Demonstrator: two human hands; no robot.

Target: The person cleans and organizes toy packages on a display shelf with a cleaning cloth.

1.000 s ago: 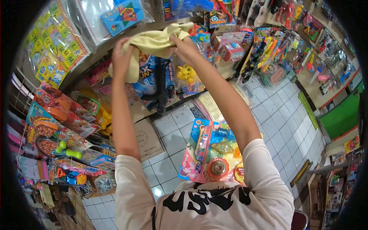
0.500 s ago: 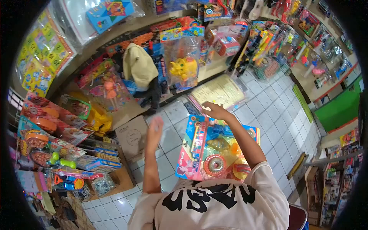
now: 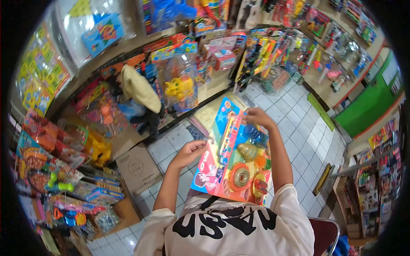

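Observation:
A large carded toy pack (image 3: 232, 153) in blue, pink and orange, with plastic pieces under a clear blister, rests tilted against my lap. My left hand (image 3: 191, 151) pinches its left edge near the middle. My right hand (image 3: 256, 116) grips its upper right corner. A yellow cloth (image 3: 137, 87) hangs draped over toys on the shelf ahead, away from both hands.
Packed toy shelves (image 3: 72, 141) run along the left and ahead, with a cardboard box (image 3: 136, 168) on the white tiled floor. Hanging toy racks (image 3: 273, 51) line the far wall. A red chair seat (image 3: 324, 234) is under me at the right.
The yellow cloth was left on the shelf and both hands came down. They now hold the toy pack, which has been lifted and tilted upright.

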